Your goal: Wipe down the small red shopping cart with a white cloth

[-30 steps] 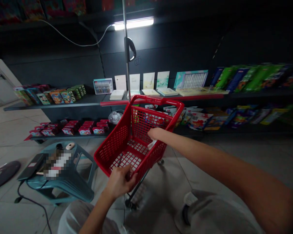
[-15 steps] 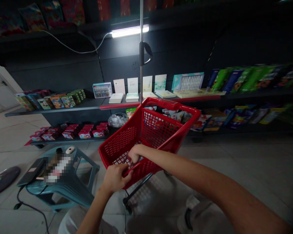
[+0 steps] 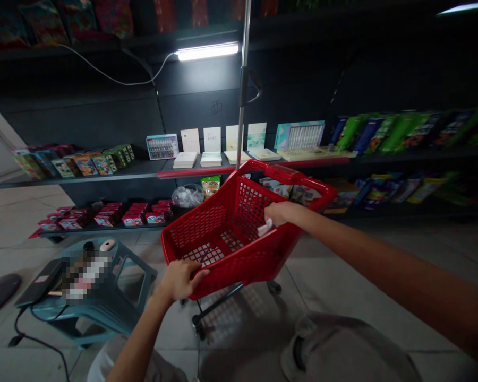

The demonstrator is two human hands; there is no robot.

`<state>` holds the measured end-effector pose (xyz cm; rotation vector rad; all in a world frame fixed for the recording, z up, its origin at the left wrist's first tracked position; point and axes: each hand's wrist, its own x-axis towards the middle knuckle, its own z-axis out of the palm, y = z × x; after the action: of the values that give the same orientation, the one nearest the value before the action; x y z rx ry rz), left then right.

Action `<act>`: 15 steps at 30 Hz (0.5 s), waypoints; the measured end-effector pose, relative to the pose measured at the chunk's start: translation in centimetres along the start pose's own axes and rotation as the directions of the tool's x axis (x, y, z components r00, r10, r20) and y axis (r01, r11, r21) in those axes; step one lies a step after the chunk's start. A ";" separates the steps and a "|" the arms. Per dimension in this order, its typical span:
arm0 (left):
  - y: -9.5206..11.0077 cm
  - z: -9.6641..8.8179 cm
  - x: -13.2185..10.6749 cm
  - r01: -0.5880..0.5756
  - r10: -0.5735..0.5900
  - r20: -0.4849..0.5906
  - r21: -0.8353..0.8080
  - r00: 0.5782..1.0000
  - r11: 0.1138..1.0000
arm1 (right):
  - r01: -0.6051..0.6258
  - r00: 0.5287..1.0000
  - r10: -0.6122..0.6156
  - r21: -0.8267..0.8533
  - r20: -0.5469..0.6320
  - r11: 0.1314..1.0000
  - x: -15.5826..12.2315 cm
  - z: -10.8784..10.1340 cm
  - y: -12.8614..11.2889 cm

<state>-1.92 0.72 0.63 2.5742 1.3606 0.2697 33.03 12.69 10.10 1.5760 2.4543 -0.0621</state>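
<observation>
A red plastic shopping cart [image 3: 258, 260] stands in front of me, its perforated basket turned at an angle. My left hand [image 3: 182, 279] is closed over the basket's near rim at the front left corner, thumb along the edge. My right hand [image 3: 279, 213] is closed on a white cloth [image 3: 265, 228], possibly a wipe, at the near side of the basket toward the handle [image 3: 295, 178]. The cloth's end hangs out below the fingers; the rest is hidden in the hand. A small dark item [image 3: 204, 254] lies on the basket floor, too small to name.
A metal pole [image 3: 244, 122] with a dark grip rises behind the cart. To the left stands a blue-grey plastic stool [image 3: 123, 265] with devices and a cable. Shelves hold small books [image 3: 212, 159], marker sets [image 3: 162, 147], red boxes [image 3: 135, 215] and green snack bags [image 3: 396, 130].
My right hand has moved from beside the left hand to the right and up along the near side, and the white cloth now shows. The left hand stays on the rim; the cart has turned slightly.
</observation>
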 end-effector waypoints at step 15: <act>-0.4 0.2 1.8 0.028 -0.028 0.024 0.005 0.999 1.000 | -0.197 0.475 0.294 0.225 -0.829 0.954 -5.8 7.6 0.2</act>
<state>-1.25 2.40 0.46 2.5515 1.3891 0.2314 36.75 6.43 3.93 2.4268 2.8273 0.8983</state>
